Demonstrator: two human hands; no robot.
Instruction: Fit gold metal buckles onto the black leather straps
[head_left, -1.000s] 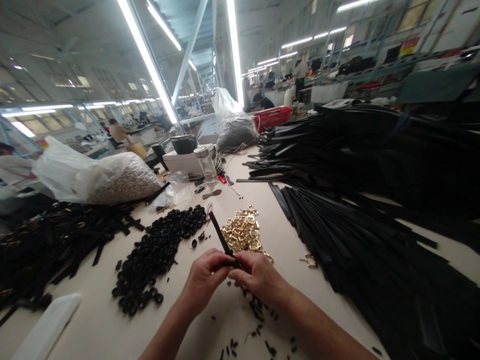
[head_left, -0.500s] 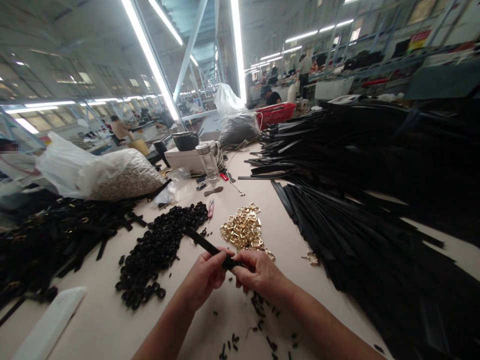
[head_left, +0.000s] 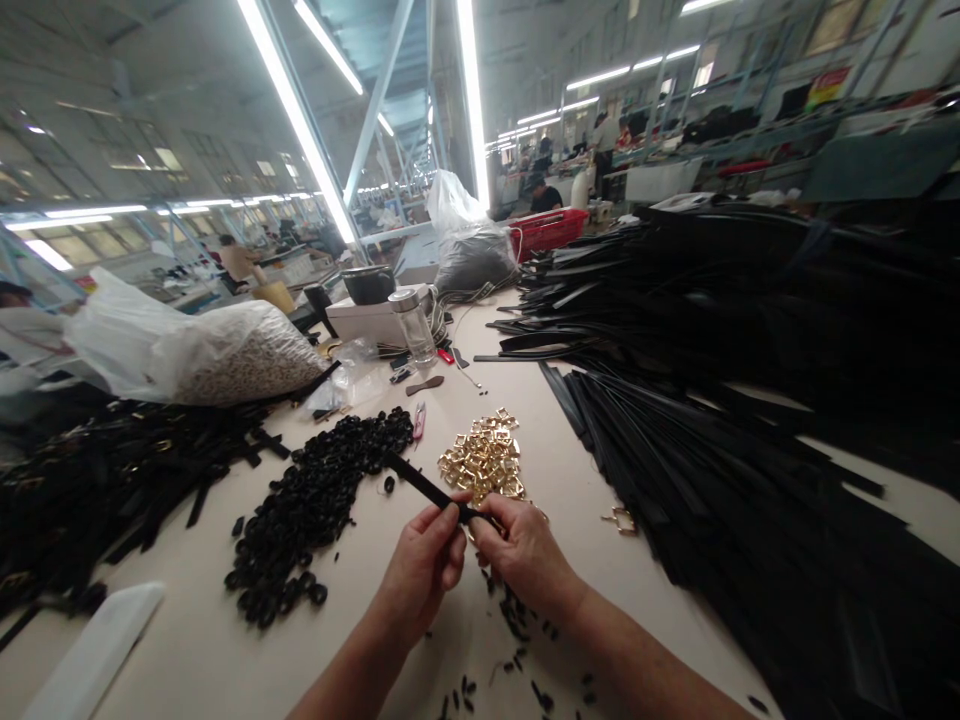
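In the head view, the black strap [head_left: 420, 482], steeper a second ago, slants away leftward beyond the left hand [head_left: 424, 560]; this and the right hand [head_left: 525, 555] are closed, pinching it, so its handling seems unfinished

My 2 hands [head_left: 424, 565] hold 1 black strap [head_left: 421, 482]; ahead, 1 pile of gold buckles [head_left: 480, 460], 1 glass bottle [head_left: 413, 330], 1 red basket [head_left: 551, 232], 2 filled plastic bags [head_left: 244, 355].

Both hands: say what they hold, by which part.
A black strap, pinched partway along by the left hand and toward its near end by the right hand; far end free.
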